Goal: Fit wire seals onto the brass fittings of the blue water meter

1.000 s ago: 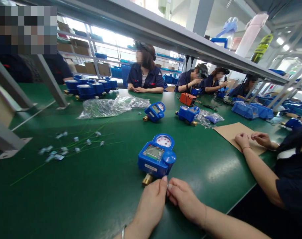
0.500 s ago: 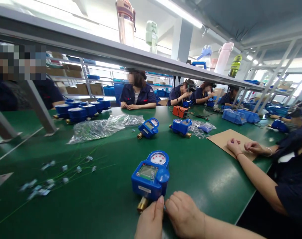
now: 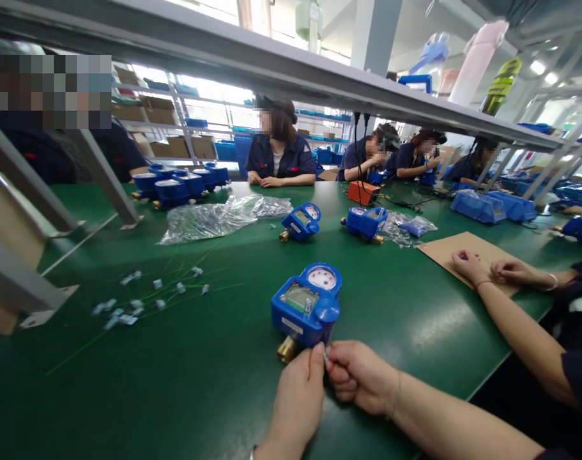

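A blue water meter [image 3: 303, 310] with a round white dial, a small display window and a brass pipe end [image 3: 287, 350] rests on the green table in front of me. At its lower right edge my left hand [image 3: 300, 393] is closed in a pinch, thumb tip touching or very close to the housing; what it grips is hidden. My right hand [image 3: 360, 377] meets it there, thumb and forefinger pinched on a tiny pale piece that looks like a wire seal [image 3: 326, 355]. Several pale-blue wire seals [image 3: 132, 305] with thin green wires lie scattered to the left.
Two more meters [image 3: 301, 222] [image 3: 364, 222] stand beyond, near clear plastic bags [image 3: 218, 217]. Several meters [image 3: 178, 185] cluster at back left. A co-worker's hands [image 3: 467, 263] rest over cardboard [image 3: 456, 246] at right. A metal shelf [image 3: 271, 70] spans overhead; its legs [image 3: 103, 169] stand left.
My view has shifted, so the scene sits higher and further right. The right hand has rotated, showing its pinching fingers and curled palm side. Both hands stay together at the meter's lower edge.
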Tool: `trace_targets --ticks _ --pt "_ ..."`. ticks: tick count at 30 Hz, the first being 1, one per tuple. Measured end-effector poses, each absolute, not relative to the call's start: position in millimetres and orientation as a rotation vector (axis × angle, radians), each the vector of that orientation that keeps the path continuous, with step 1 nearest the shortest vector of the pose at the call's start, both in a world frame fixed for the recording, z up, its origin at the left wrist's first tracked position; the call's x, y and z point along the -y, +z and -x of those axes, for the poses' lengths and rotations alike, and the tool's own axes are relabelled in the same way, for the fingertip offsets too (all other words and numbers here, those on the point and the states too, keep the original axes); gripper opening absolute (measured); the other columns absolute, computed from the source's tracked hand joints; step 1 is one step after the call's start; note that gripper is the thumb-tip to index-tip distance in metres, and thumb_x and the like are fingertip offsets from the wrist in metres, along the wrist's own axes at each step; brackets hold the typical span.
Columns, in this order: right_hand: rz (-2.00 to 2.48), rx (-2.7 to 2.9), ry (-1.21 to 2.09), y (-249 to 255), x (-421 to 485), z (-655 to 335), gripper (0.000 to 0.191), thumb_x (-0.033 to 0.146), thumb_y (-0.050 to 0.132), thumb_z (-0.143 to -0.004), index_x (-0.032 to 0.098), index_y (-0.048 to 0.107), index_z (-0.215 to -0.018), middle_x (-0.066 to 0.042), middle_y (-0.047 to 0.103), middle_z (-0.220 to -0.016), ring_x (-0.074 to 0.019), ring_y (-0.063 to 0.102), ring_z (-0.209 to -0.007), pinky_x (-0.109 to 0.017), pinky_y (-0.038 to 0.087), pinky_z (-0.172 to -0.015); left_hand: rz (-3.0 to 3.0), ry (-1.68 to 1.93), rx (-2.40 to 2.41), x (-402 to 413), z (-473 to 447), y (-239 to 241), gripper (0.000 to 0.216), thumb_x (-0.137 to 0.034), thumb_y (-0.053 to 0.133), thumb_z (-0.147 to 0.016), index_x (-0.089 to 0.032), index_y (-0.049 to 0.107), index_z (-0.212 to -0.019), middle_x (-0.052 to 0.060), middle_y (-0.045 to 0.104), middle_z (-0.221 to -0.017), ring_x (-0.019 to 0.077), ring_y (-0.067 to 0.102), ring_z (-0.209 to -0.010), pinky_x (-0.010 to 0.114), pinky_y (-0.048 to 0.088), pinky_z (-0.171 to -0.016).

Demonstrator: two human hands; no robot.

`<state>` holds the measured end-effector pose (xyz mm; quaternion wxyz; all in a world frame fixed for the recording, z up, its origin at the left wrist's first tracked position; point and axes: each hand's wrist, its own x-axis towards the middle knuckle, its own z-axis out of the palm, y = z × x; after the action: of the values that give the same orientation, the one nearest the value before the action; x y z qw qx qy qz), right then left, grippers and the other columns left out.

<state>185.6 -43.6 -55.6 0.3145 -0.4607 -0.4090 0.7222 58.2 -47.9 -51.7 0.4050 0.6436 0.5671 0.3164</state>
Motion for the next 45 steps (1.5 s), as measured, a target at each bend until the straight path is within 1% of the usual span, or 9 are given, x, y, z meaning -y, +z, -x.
trace_targets --ticks 5,9,15,18,20,26,29,34,45 --pt "1.396 1.248 1.504 -56.1 48.0 -205.2 0.024 0.037 0.041 -0.088 0.018 0.049 -0.076 0.005 0.046 -0.053 -0.0075 0.037 -0.043 -0.020 0.029 -0.044 -1.653 0.573 -1.277 50.7 -47.9 -49.2 0.041 -0.049 0.031 -0.089 -0.019 0.052 -0.073 -0.001 0.057 -0.062 0.0150 0.051 -0.054 0.025 0.034 -0.051" --pt "1.458 1.418 0.874 -46.0 60.4 -209.5 0.023 0.036 0.039 -0.091 0.020 0.050 -0.104 -0.004 0.056 -0.093 -0.0146 0.053 -0.084 -0.030 0.043 -0.079 -1.775 0.229 -1.238 47.8 -29.2 -28.0 0.041 -0.050 0.039 -0.086 -0.019 0.054 -0.064 -0.001 0.058 -0.057 0.0146 0.052 -0.052 0.025 0.032 -0.049" --pt "1.309 1.519 0.474 -38.2 67.0 -173.2 0.071 0.043 0.048 -0.086 0.023 0.009 -0.141 -0.012 0.008 -0.148 -0.0273 0.019 -0.134 -0.047 0.033 -0.103 -1.781 1.082 -1.670 17.4 1.8 -14.1 0.034 -0.051 0.046 -0.084 -0.019 0.058 -0.081 0.003 0.060 -0.080 0.0196 0.056 -0.078 0.030 0.042 -0.066" --pt "1.316 1.569 0.410 -43.1 59.9 -165.2 0.065 0.044 0.053 -0.083 0.024 0.022 -0.137 -0.012 0.015 -0.146 -0.0290 0.021 -0.133 -0.052 0.027 -0.106 -1.784 1.249 -1.375 16.1 3.8 -25.7 0.037 -0.043 0.044 -0.088 -0.021 0.048 -0.117 0.008 0.052 -0.120 0.0206 0.051 -0.109 0.033 0.044 -0.087" --pt "1.257 1.580 0.434 -45.8 49.5 -174.3 0.050 0.040 0.053 -0.084 0.026 0.034 -0.128 -0.010 0.028 -0.141 -0.0270 0.030 -0.129 -0.052 0.027 -0.106 -1.731 1.134 -1.225 25.3 0.5 -32.0 0.040 -0.041 0.039 -0.090 -0.021 0.040 -0.125 0.008 0.055 -0.118 0.0182 0.058 -0.097 0.031 0.048 -0.081" --pt "0.904 1.655 1.169 -37.8 3.7 -233.5 0.042 0.037 0.055 -0.083 0.031 0.042 -0.123 -0.005 0.026 -0.145 -0.0261 0.030 -0.132 -0.045 0.032 -0.104 -2.027 0.809 -1.447 36.8 12.9 -23.0 0.028 -0.041 0.037 -0.092 -0.022 0.049 -0.108 0.000 0.064 -0.084 0.0118 0.060 -0.065 0.022 0.048 -0.061" --pt "0.856 1.589 1.334 -37.9 -8.0 -243.6 0.053 0.041 0.059 -0.080 0.031 0.040 -0.128 -0.005 0.023 -0.147 -0.0277 0.026 -0.134 -0.045 0.031 -0.105 -2.218 0.801 -1.863 4.0 56.7 -16.5 0.023 -0.032 0.041 -0.090 -0.019 0.051 -0.106 0.006 0.059 -0.099 0.0172 0.057 -0.087 0.028 0.047 -0.077" --pt "0.910 1.359 1.112 -56.8 -8.9 -243.7 0.057 0.047 0.054 -0.081 0.031 0.035 -0.132 -0.008 0.032 -0.143 -0.0271 0.031 -0.131 -0.047 0.029 -0.106 -2.192 0.700 -2.381 -52.6 148.1 -19.6 0.024 -0.025 0.048 -0.083 -0.015 0.060 -0.100 0.017 0.049 -0.109 0.0374 0.039 -0.107 0.055 0.034 -0.086" --pt "1.352 1.279 0.355 -68.1 60.7 -234.8 0.039 0.041 0.057 -0.079 0.018 0.055 -0.111 -0.012 0.057 -0.111 -0.0280 0.053 -0.104 -0.047 0.037 -0.093 -2.391 0.476 -2.458 -63.2 169.4 -28.5 0.025 -0.032 0.043 -0.087 -0.019 0.064 -0.088 0.014 0.050 -0.109 0.0321 0.039 -0.099 0.045 0.035 -0.076"
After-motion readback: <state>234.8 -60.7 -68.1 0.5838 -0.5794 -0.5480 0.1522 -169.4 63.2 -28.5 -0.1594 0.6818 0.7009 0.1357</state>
